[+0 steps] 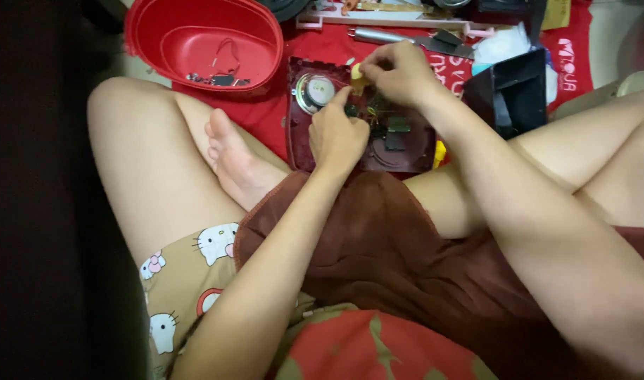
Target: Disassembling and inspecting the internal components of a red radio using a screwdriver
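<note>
The dark red cloth [378, 239] drapes the lap. Beyond it, the left hand [335, 137] steadies the opened casing [406, 144], fingers together; the right hand [399, 70] pinches a small yellow piece [357, 76], which could slip among the wiring.

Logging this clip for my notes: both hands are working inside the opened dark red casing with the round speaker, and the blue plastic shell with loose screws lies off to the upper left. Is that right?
Not quite: the plastic shell holding the loose screws is red, not blue, as the head view shows. The rest stands: left hand and right hand are at the opened dark red casing with the round speaker.
</note>
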